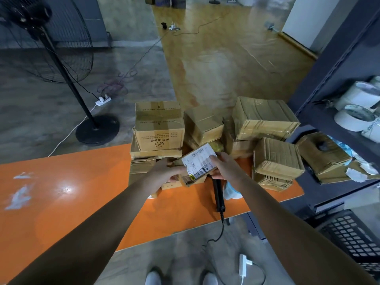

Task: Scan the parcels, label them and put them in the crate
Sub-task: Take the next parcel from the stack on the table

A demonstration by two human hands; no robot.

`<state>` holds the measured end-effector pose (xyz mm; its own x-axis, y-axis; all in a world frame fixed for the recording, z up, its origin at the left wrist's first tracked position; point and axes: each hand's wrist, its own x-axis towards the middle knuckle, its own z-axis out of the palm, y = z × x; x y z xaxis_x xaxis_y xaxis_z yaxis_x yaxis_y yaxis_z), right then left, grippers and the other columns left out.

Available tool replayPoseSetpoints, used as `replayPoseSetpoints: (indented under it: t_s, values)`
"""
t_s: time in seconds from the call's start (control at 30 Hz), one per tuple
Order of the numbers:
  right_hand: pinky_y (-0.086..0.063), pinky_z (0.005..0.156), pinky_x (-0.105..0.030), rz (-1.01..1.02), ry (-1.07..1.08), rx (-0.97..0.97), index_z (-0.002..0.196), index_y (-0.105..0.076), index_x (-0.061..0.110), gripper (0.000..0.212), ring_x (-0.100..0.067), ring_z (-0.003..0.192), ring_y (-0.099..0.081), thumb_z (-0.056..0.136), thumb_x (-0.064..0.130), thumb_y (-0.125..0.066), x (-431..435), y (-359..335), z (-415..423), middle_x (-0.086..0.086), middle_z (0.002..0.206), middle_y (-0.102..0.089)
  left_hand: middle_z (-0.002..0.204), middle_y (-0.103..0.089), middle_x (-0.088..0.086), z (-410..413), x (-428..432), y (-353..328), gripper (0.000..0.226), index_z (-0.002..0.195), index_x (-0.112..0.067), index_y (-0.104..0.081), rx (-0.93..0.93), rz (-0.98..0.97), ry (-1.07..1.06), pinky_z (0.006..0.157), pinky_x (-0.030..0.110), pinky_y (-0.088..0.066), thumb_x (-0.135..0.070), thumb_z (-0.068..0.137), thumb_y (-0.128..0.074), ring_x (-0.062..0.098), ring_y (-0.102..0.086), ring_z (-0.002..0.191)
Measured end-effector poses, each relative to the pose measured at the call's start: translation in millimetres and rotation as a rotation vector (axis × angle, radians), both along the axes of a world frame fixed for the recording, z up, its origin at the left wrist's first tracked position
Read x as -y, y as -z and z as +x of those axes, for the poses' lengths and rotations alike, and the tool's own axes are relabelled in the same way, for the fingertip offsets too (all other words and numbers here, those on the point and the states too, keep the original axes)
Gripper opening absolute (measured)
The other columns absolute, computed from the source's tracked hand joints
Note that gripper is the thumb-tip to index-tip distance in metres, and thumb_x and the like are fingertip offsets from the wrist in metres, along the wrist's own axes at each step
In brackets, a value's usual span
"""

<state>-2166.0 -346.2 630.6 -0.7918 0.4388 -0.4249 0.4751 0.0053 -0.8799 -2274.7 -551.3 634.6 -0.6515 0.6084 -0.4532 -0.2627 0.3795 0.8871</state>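
A: Which step do we see?
B: Labelling: our left hand [164, 173] grips the parcel [190, 178] at its left edge, our right hand [223, 165] clasps its right edge, fingers over the white label [197, 160], above the orange table [82, 182].
A: And next?
B: Probably a carry rightward to the black crate [349, 233], whose contents we cannot see.
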Motion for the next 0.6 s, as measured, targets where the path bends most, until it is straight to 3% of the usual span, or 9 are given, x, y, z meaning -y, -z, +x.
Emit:
replayPoseSetpoints:
  t_s: [0.13,0.27,0.33,0.43,0.53,0.6]
  values:
    - [-0.061,0.075,-0.035,0.020,0.035,0.019,0.125,-0.050,0.017,0.037,-0.021,0.083,-0.072,0.097,0.041,-0.056,1.9,8.7,6.8,-0.004,0.105,-0.066,0.109,-0.068,-0.006,2.2,-2.8,1.2,0.037,0.111,-0.030,-0.061,0.026,-0.033,-0.061,0.070,0.028,-0.052,-0.038,0.079,-0.076,0.014,-0.064,0.097]
    - [-0.062,0.073,-0.037,-0.015,0.051,0.073,0.123,-0.047,0.016,0.034,-0.022,0.076,-0.073,0.098,0.038,-0.056,4.0,13.1,11.7,-0.010,0.107,-0.065,0.116,-0.062,-0.005,7.4,-7.7,2.4,0.049,0.122,-0.027,-0.054,0.021,-0.051,-0.138,0.074,0.030,-0.052,-0.046,0.080,-0.073,0.012,-0.060,0.100]
    - [-0.062,0.070,-0.036,-0.021,0.028,0.093,0.122,-0.046,0.018,0.035,-0.021,0.076,-0.074,0.097,0.040,-0.056,3.1,13.3,15.9,-0.008,0.107,-0.065,0.118,-0.060,-0.004,9.2,-10.1,3.5,0.044,0.118,-0.028,-0.055,0.032,-0.070,-0.149,0.081,0.035,-0.052,-0.046,0.081,-0.072,0.016,-0.059,0.105]
    - [-0.060,0.068,-0.035,-0.011,-0.005,0.120,0.119,-0.045,0.025,0.032,-0.018,0.081,-0.074,0.097,0.048,-0.052,0.5,13.8,21.6,0.004,0.107,-0.063,0.115,-0.066,0.000,8.9,-12.8,4.0,0.025,0.103,-0.028,-0.059,0.072,-0.036,-0.171,0.079,0.039,-0.056,-0.037,0.084,-0.073,0.017,-0.064,0.099]
    - [-0.055,0.080,-0.043,0.183,0.055,0.199,0.116,-0.051,0.018,0.032,-0.026,0.094,-0.066,0.100,0.044,-0.043,-2.0,22.5,22.5,-0.008,0.109,-0.064,0.115,-0.067,0.002,7.8,-12.7,5.9,0.032,0.111,-0.022,-0.060,0.046,-0.033,-0.181,0.088,0.046,-0.055,-0.033,0.084,-0.073,0.019,-0.064,0.103]
    - [-0.045,0.075,-0.036,0.414,0.020,0.300,0.122,-0.053,0.011,0.035,-0.028,0.097,-0.060,0.101,0.037,-0.041,-4.5,32.1,23.5,-0.011,0.114,-0.064,0.115,-0.067,0.000,7.2,-11.3,8.0,0.035,0.114,-0.022,-0.059,0.032,-0.043,-0.188,0.090,0.046,-0.053,-0.034,0.084,-0.073,0.019,-0.063,0.105]
